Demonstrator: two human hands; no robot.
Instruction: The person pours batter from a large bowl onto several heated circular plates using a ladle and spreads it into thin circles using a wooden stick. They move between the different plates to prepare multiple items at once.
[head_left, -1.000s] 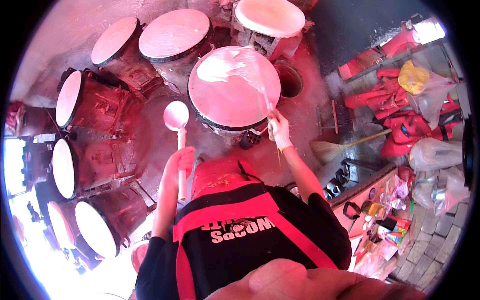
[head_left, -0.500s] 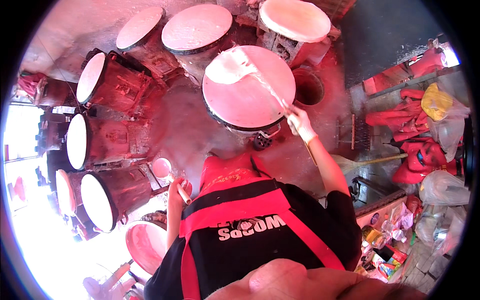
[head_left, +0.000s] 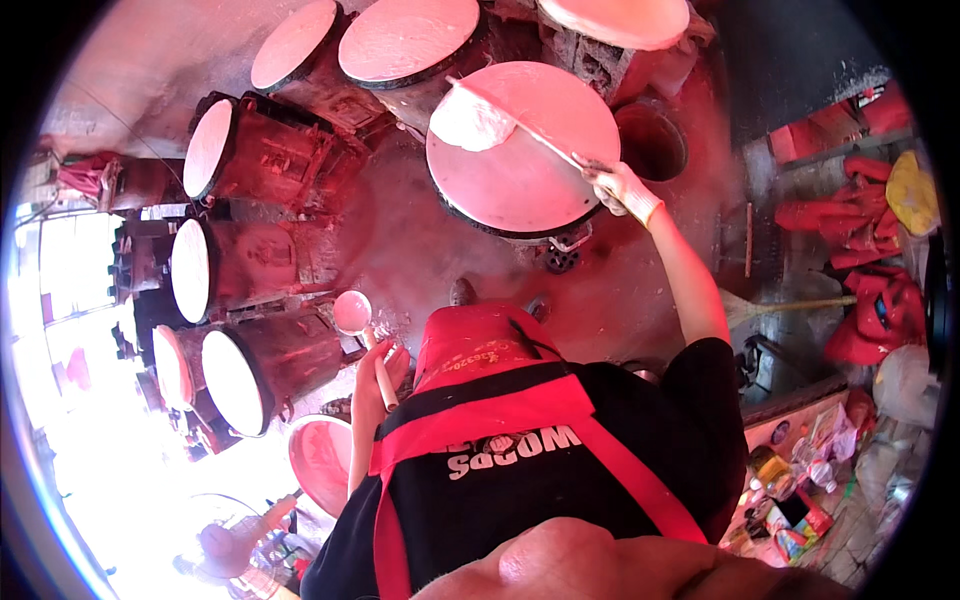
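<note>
At the lower left, my left hand (head_left: 374, 378) holds a ladle (head_left: 352, 313) by its pale handle, its round bowl pointing away from me. My right hand (head_left: 622, 188), in a pale glove, reaches forward and grips a long thin spreader (head_left: 548, 138). The spreader crosses a large round griddle (head_left: 520, 195) whose top is covered by a smooth pale layer. Its far end is at a thick whitish mound (head_left: 470, 122), which lies on the griddle's left part. The pinkish light makes it hard to tell what the mound is.
More round pale-topped griddles on drum stands (head_left: 232, 380) curve along the left and far side. Right of my griddle is an open dark drum (head_left: 652, 142). A pink basin (head_left: 325, 460) stands beside my left arm; a broom (head_left: 790, 305), bags and bottles (head_left: 770, 475) lie right.
My right hand has shifted slightly right and up in view with the spreader, which changed angle. The whitish mound looks more compact. My left hand's fingers have loosened around the ladle handle.
</note>
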